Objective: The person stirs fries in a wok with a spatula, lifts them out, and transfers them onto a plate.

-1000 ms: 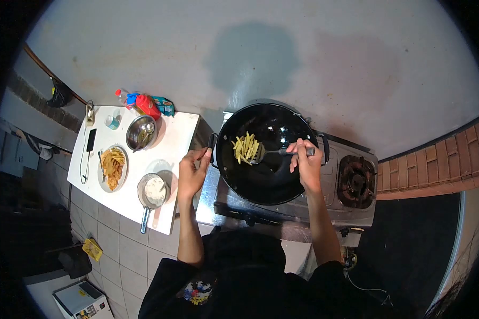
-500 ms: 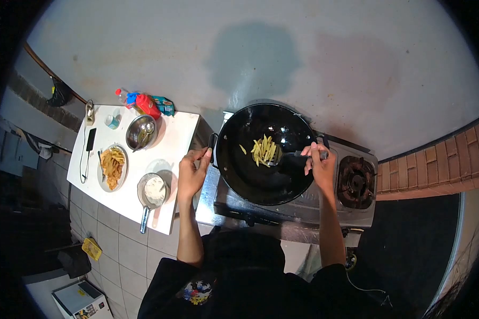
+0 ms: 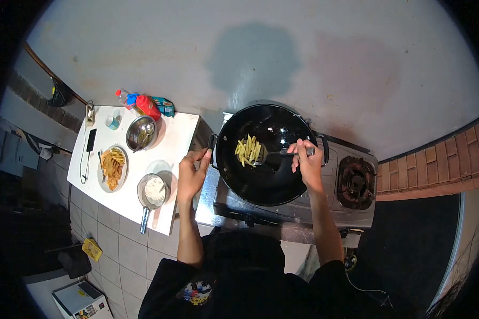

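Observation:
A large black wok (image 3: 266,189) sits on the stove with pale cut fries (image 3: 247,148) gathered left of its middle. My left hand (image 3: 193,173) is closed on the wok's left loop handle (image 3: 213,142). My right hand (image 3: 307,166), above the wok's right side, grips the dark handle of a spatula (image 3: 274,153). The spatula's head lies against the right side of the fries, partly covered by them, so its exact shape is hard to make out.
An unused burner (image 3: 355,182) lies right of the wok. On the white table (image 3: 130,194) at left stand a plate of fried food (image 3: 112,169), a steel bowl (image 3: 141,133), a saucepan with white mixture (image 3: 154,191), a phone (image 3: 91,140) and red-capped bottles (image 3: 148,106).
My right hand and the spatula have moved left, and the fries have shifted left with it into one pile. My left hand stays at the wok handle.

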Available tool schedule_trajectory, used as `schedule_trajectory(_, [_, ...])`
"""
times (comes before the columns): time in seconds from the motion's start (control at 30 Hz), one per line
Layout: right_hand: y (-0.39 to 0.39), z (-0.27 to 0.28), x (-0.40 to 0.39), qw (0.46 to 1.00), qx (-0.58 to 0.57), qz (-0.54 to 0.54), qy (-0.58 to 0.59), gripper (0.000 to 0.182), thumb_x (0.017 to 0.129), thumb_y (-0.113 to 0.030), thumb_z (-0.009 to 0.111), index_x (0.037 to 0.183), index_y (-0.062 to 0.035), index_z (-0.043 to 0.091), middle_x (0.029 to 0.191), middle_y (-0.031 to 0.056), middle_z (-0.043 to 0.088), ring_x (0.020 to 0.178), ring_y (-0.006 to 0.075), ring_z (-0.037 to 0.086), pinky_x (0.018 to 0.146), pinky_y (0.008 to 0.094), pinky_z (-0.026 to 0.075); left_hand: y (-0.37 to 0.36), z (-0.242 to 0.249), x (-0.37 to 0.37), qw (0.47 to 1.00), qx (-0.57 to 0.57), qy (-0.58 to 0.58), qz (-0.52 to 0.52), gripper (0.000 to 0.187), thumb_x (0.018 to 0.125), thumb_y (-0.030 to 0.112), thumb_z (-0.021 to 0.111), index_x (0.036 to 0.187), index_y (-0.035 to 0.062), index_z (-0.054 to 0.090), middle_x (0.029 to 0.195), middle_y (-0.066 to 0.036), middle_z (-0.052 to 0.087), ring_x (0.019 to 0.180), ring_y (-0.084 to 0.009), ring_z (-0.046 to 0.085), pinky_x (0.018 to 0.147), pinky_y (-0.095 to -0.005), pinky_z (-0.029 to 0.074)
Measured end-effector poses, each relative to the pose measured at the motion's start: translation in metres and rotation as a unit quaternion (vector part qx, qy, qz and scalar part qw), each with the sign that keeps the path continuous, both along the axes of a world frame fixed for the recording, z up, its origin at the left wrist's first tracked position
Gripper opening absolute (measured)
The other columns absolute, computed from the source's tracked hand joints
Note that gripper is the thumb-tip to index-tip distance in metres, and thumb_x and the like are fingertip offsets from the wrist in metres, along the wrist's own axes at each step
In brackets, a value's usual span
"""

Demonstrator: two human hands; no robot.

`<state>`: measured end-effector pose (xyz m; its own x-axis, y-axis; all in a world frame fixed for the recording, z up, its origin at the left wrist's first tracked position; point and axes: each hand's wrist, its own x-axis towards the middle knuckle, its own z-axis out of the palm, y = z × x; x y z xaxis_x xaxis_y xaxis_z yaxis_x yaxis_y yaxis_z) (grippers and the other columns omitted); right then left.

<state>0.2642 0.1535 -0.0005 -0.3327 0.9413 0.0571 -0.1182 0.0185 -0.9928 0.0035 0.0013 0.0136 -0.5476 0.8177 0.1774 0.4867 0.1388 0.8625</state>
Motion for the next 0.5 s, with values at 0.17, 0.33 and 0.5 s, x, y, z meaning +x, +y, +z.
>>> schedule_trajectory(0.17, [-0.001,-0.006,-0.009,0.997,-0.028,-0.011,0.066,0.032,0.099,-0.019,0.049,0.071,-0.0034,0.048,0.075,0.0101,0.061,0.042,0.0054,0.044,0.035,0.0218,0.039,0.001,-0.003,0.000,1.000,0.001,0.002,0.001,0.029,0.090,0.022,0.064,0.100,-0.0046,0.068,0.080,-0.019,0.066,0.073,-0.0230,0.063,0.069,-0.0315,0.047])
schedule_trajectory(0.33, [-0.005,-0.002,-0.018,0.995,-0.038,-0.022,0.085,0.032,0.099,-0.021,0.048,0.072,-0.0038,0.047,0.077,0.0111,0.061,0.043,0.0062,0.043,0.035,0.0219,0.038,0.000,0.000,0.001,1.000,-0.010,-0.006,0.004,0.029,0.090,0.022,0.064,0.100,-0.0045,0.068,0.080,-0.019,0.065,0.073,-0.0230,0.063,0.069,-0.0317,0.047])
schedule_trajectory(0.5, [-0.005,0.003,-0.023,0.993,-0.037,-0.029,0.104,0.032,0.099,-0.019,0.049,0.071,-0.0031,0.047,0.076,0.0116,0.062,0.042,0.0062,0.044,0.034,0.0227,0.039,0.000,0.000,0.001,1.000,-0.008,-0.005,0.000,0.029,0.090,0.023,0.064,0.101,-0.0043,0.068,0.080,-0.018,0.065,0.073,-0.0228,0.062,0.068,-0.0318,0.046])
